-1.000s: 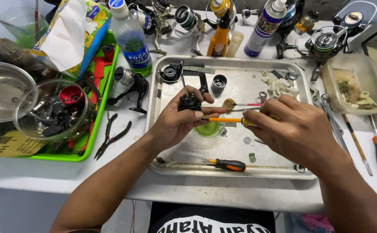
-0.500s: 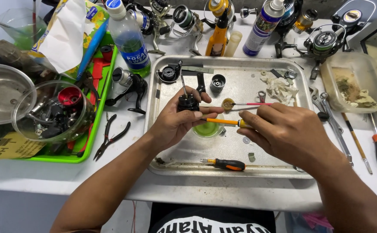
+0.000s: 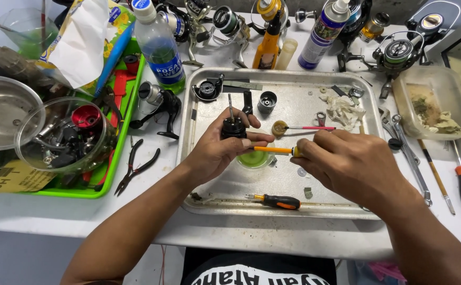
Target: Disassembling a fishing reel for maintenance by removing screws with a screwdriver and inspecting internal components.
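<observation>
Little changed since earlier: left hand still curled around black reel part, metal shaft upright, over steel tray centre. Right hand still closed on orange-handled tool, tip at the part. Blue-labelled clear bottle far left; spray can far.

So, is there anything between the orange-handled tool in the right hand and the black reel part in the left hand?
Nothing visible: the orange-handled tool in the right hand reaches the left hand holding the black reel part.
</observation>
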